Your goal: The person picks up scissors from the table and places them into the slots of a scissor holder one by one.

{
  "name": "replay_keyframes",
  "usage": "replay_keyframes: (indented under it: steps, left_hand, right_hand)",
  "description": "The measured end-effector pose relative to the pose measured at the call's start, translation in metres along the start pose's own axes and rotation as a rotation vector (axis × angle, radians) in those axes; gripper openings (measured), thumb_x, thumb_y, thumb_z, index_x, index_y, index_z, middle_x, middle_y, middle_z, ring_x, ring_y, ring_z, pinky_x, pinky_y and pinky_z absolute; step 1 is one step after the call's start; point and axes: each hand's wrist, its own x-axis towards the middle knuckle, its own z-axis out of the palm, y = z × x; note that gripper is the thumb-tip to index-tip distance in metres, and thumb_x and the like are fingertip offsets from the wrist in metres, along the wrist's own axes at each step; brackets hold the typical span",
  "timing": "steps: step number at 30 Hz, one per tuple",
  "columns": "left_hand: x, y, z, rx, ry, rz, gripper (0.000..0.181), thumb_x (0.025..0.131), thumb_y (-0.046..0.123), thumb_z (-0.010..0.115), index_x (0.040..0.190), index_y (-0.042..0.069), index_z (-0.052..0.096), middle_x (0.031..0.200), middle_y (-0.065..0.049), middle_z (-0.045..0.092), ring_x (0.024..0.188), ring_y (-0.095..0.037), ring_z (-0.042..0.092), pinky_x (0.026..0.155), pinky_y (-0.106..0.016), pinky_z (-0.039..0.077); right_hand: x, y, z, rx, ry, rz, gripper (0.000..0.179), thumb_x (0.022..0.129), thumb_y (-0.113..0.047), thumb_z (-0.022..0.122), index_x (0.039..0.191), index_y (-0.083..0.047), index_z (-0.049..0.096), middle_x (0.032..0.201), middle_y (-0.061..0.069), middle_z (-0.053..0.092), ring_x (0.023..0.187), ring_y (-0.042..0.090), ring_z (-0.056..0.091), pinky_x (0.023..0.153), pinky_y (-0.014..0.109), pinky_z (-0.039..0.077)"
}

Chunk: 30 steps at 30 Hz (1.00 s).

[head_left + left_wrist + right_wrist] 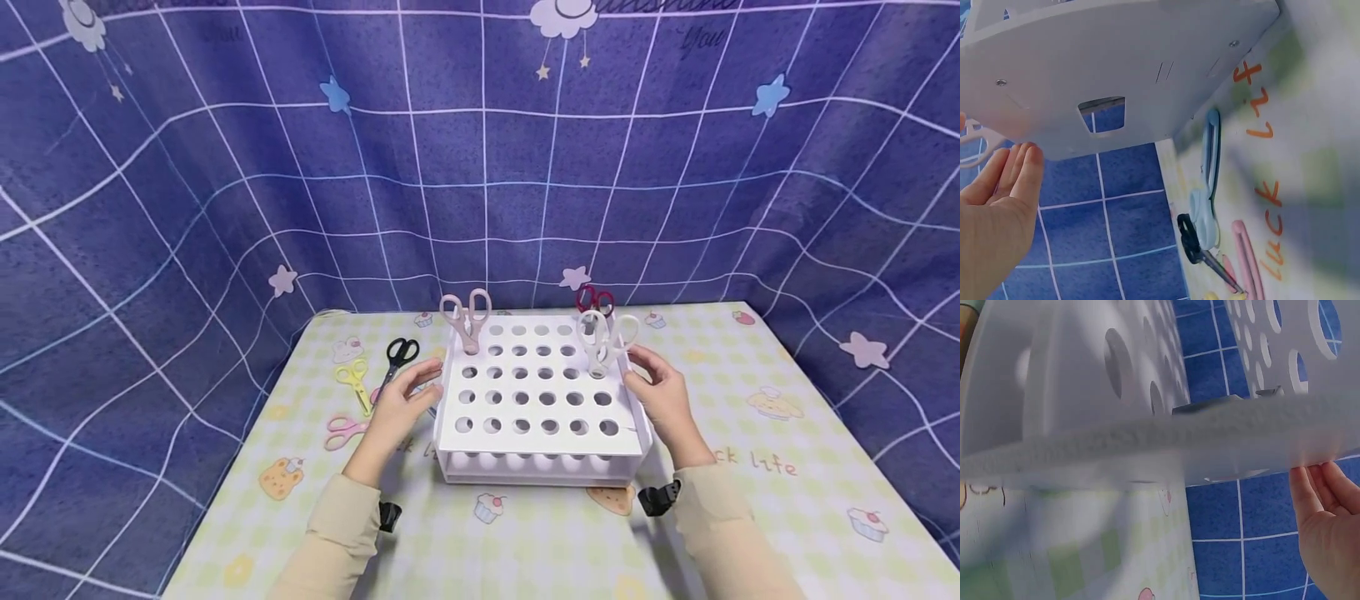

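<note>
A white rack (525, 446) with rows of round holes stands between my hands. My left hand (405, 404) has its fingers stretched toward the rack's left side panel (1147, 62), the fingertips at its edge. On the opposite side my right hand (663, 404) touches the right side panel (1241, 440) with straight fingertips. Three pairs of scissors stand handles-up in the rack: pale pink scissors (470, 332) at the back left, white scissors (600, 354) toward the right, and dark red scissors (604, 297) at the back right. Their blades are mostly hidden.
Left of the rack lie black scissors (395, 361), yellow scissors (358, 386), pink scissors (343, 429) and light blue scissors (1208, 222), partly behind my left hand in the head view. A checked cloth (510, 550) covers the table; a blue grid curtain (517, 150) hangs behind.
</note>
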Motion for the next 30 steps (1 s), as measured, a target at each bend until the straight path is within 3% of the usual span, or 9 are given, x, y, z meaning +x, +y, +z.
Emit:
replay_keyframes:
  steps: [4,10,17,21,25,30]
  left_hand:
    - [0.001,0.002,-0.001,0.003,-0.017,0.028,0.046,0.092,0.009,0.063,0.136,0.004,0.052,0.140,-0.014,0.053,0.130,-0.027,0.051,0.109,-0.031,0.043]
    - [0.003,0.004,-0.005,0.048,-0.030,0.059,0.046,0.091,0.008,0.065,0.135,0.003,0.053,0.140,-0.015,0.052,0.130,-0.029,0.050,0.108,-0.032,0.044]
    - [0.001,0.006,-0.009,0.095,-0.039,0.029,0.048,0.091,0.013,0.067,0.135,0.003,0.052,0.139,-0.014,0.054,0.129,-0.029,0.051,0.105,-0.032,0.047]
    - [0.001,0.005,-0.014,0.113,-0.044,0.019,0.047,0.091,0.015,0.068,0.134,0.003,0.054,0.137,-0.016,0.055,0.127,-0.031,0.053,0.104,-0.032,0.048]
    - [0.001,0.004,-0.020,0.119,-0.043,0.026,0.045,0.090,0.016,0.068,0.132,0.003,0.056,0.133,-0.017,0.059,0.124,-0.031,0.055,0.103,-0.032,0.048]
    - [-0.001,0.002,-0.025,0.112,-0.044,0.023,0.044,0.090,0.015,0.069,0.129,0.002,0.058,0.129,-0.019,0.061,0.123,-0.032,0.056,0.103,-0.032,0.048]
  right_hand:
    - [0.000,-0.002,0.000,0.002,0.005,0.005,0.047,0.090,0.005,0.054,0.136,0.005,0.049,0.136,0.025,0.052,0.119,0.001,0.050,0.096,0.007,0.044]
    - [-0.001,-0.002,0.001,0.021,0.006,0.030,0.048,0.089,0.005,0.054,0.137,0.005,0.048,0.134,0.024,0.054,0.114,-0.004,0.051,0.094,0.007,0.044]
    - [-0.004,-0.001,-0.001,0.026,0.002,0.059,0.048,0.091,0.002,0.055,0.139,0.001,0.049,0.118,-0.007,0.061,0.122,0.004,0.050,0.097,0.007,0.040]
    - [-0.005,-0.001,-0.002,0.038,-0.019,0.074,0.049,0.092,0.001,0.054,0.140,-0.001,0.047,0.111,-0.018,0.059,0.125,0.006,0.048,0.101,0.009,0.039]
    - [-0.005,-0.001,-0.002,0.044,-0.029,0.080,0.048,0.093,0.000,0.054,0.141,-0.001,0.047,0.112,-0.015,0.060,0.125,0.004,0.047,0.102,0.009,0.038]
    - [-0.005,-0.002,-0.002,0.049,-0.021,0.093,0.048,0.094,-0.002,0.053,0.141,-0.003,0.047,0.116,-0.010,0.062,0.119,-0.001,0.048,0.094,0.004,0.039]
